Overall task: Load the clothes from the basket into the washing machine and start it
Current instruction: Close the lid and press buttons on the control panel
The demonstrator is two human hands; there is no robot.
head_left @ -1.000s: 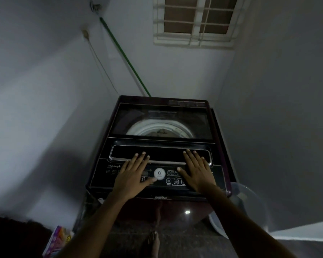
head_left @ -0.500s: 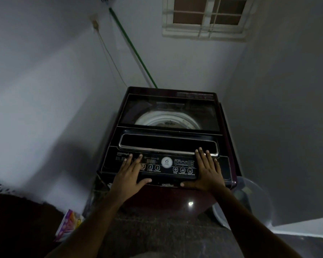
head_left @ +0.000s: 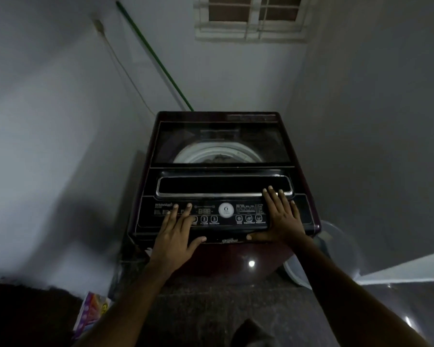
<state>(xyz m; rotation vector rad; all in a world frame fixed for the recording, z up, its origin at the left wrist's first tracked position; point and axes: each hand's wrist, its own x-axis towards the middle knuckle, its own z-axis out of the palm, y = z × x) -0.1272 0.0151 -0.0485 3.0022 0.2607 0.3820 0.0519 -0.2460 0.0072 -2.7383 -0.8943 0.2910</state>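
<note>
- Packet (head_left: 92, 314): colourful, propped on the floor at lower left, near the machine's base.
- Cord (head_left: 120, 61): thin, run down the left wall.
- Pole (head_left: 156, 56): green, leaned diagonally in the corner, its foot hidden behind the machine.
- Machine (head_left: 308, 209): dark top-loader, set in the corner. Lid (head_left: 186, 141) is closed; the pale drum (head_left: 198, 154) is seen through its glass, with a dim heap inside that cannot be identified.
- Left hand (head_left: 176, 234): laid flat on the left of the panel (head_left: 226, 225), fingers straight and spread, thumb stretched over the front edge; nothing is held.
- Dial (head_left: 226, 210): white, round, at the panel's middle, between the hands and untouched.
- Window (head_left: 253, 18): barred, set high in the back wall.
- Right hand (head_left: 283, 219): laid flat on the right of the panel, fingers straight, tips reaching the lid handle (head_left: 211, 185), thumb along the front edge; nothing is held.
- Tub (head_left: 336, 246): pale, round, just beside the machine's right side.
</note>
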